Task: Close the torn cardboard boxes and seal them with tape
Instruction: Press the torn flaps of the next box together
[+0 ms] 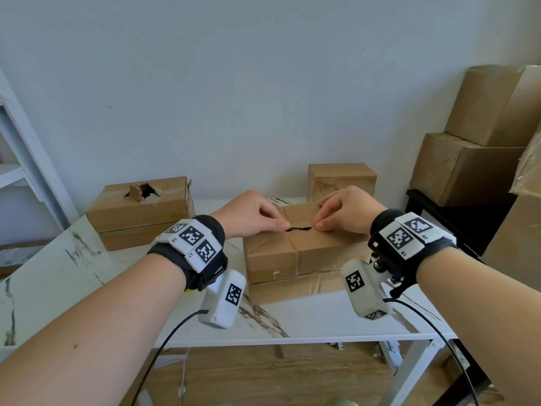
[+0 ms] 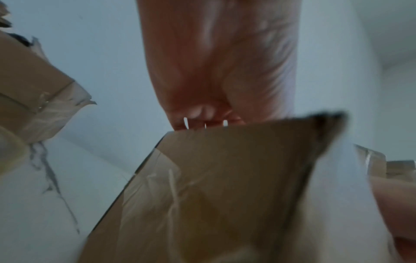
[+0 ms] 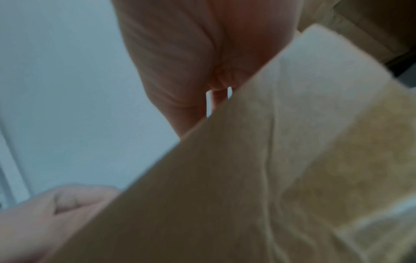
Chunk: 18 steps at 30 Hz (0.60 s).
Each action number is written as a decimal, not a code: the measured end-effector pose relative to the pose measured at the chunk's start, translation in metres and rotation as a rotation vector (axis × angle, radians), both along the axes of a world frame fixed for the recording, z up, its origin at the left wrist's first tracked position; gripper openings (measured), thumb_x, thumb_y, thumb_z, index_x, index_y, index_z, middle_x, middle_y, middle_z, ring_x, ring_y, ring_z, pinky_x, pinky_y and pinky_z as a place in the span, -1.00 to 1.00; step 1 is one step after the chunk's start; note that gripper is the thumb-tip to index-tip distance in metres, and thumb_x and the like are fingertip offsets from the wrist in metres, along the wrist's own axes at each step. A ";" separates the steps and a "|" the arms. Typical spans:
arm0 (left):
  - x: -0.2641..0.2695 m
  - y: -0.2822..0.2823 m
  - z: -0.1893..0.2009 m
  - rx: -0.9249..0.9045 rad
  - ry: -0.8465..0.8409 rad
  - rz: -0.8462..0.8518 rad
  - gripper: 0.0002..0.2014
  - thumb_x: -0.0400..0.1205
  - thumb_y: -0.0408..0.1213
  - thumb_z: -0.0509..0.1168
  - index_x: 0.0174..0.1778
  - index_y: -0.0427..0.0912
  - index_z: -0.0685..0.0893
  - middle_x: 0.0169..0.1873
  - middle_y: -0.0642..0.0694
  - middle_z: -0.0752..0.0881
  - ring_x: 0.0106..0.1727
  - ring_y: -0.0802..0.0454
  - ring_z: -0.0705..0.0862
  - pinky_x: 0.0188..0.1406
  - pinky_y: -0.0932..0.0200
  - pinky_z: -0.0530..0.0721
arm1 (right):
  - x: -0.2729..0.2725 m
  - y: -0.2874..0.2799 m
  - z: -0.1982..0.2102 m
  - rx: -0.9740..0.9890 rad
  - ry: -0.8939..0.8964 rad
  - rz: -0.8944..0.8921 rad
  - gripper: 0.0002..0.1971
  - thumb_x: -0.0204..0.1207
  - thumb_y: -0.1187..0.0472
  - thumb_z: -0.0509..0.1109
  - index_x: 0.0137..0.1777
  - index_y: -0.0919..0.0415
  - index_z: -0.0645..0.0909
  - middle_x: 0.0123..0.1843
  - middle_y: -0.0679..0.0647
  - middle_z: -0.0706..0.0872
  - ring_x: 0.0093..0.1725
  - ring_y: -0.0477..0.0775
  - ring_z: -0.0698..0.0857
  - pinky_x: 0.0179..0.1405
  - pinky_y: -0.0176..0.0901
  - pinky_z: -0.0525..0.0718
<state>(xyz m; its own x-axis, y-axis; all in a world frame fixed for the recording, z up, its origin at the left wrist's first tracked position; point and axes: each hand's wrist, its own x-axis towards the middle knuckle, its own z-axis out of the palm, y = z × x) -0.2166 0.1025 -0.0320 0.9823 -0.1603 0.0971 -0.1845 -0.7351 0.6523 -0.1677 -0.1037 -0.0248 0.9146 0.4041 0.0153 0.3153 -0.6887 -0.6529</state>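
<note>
A brown cardboard box (image 1: pixel 301 253) lies in the middle of the white marble table (image 1: pixel 307 320), with a dark tear (image 1: pixel 300 229) across its top. My left hand (image 1: pixel 282 225) pinches the torn cardboard at the tear's left end. My right hand (image 1: pixel 319 225) pinches it at the right end. In the left wrist view the palm (image 2: pixel 213 71) hovers over the box's edge (image 2: pixel 225 178), blurred. The right wrist view shows curled fingers (image 3: pixel 216 96) behind the box wall (image 3: pixel 225 178). A second box (image 1: pixel 140 218) at the left has a ragged hole (image 1: pixel 143 191) in its top.
A small box (image 1: pixel 341 180) stands behind the middle one against the wall. Large boxes (image 1: pixel 468 159) are stacked on a dark stand at the right. A white shelf frame (image 1: pixel 23 159) stands on the left. A blurred pale round object (image 2: pixel 9 149) lies beside the left box.
</note>
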 end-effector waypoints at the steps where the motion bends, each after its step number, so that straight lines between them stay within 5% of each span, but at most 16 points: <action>1: -0.001 0.001 0.001 -0.022 0.009 -0.006 -0.87 0.49 -0.16 0.49 -0.08 -0.07 0.83 -0.27 0.26 0.71 -0.25 0.47 0.63 -0.22 0.61 0.49 | 0.001 -0.003 0.001 0.010 0.012 0.010 -0.88 0.34 0.29 0.59 -0.27 0.03 0.79 0.03 -0.14 0.68 0.15 -0.13 0.57 0.17 -0.26 0.37; 4: -0.003 0.001 0.002 -0.009 0.028 -0.025 -0.83 0.47 -0.22 0.51 -0.04 -0.09 0.83 -0.35 0.24 0.67 -0.37 0.53 0.58 -0.36 0.65 0.43 | 0.001 -0.011 0.003 0.050 0.062 0.015 -0.91 0.36 0.29 0.58 -0.20 0.07 0.81 0.16 -0.15 0.65 0.23 -0.13 0.53 0.36 -0.19 0.30; 8: -0.002 0.000 0.004 0.013 0.053 -0.024 -0.82 0.46 -0.24 0.52 -0.02 -0.10 0.82 -0.41 0.19 0.62 -0.44 0.48 0.55 -0.43 0.62 0.41 | 0.002 -0.011 0.003 0.021 0.056 0.020 -0.90 0.37 0.33 0.56 -0.21 0.10 0.79 0.19 -0.11 0.64 0.25 -0.10 0.53 0.31 -0.21 0.31; 13: 0.000 0.000 0.004 0.017 0.073 -0.042 -0.77 0.46 -0.22 0.52 0.03 -0.08 0.81 -0.36 0.17 0.64 -0.35 0.41 0.57 -0.32 0.60 0.44 | 0.001 -0.001 0.003 -0.065 0.043 0.015 -0.86 0.33 0.10 0.61 -0.21 0.13 0.76 0.17 -0.01 0.71 0.18 -0.04 0.60 -0.16 -0.33 0.43; 18: 0.001 -0.002 0.006 0.063 0.100 -0.052 -0.76 0.48 -0.18 0.50 0.06 -0.04 0.79 -0.31 0.21 0.62 -0.27 0.34 0.56 -0.35 0.65 0.42 | 0.002 -0.002 0.002 0.018 0.078 -0.002 -0.84 0.35 0.18 0.60 -0.13 0.26 0.79 0.18 0.03 0.72 0.15 -0.07 0.57 -0.24 -0.45 0.32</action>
<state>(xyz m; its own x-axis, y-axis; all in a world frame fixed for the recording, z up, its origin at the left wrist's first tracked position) -0.2161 0.1009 -0.0259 0.9768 -0.2139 -0.0128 -0.1596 -0.7661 0.6226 -0.1661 -0.1054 -0.0230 0.9139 0.4030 -0.0488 0.2619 -0.6772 -0.6877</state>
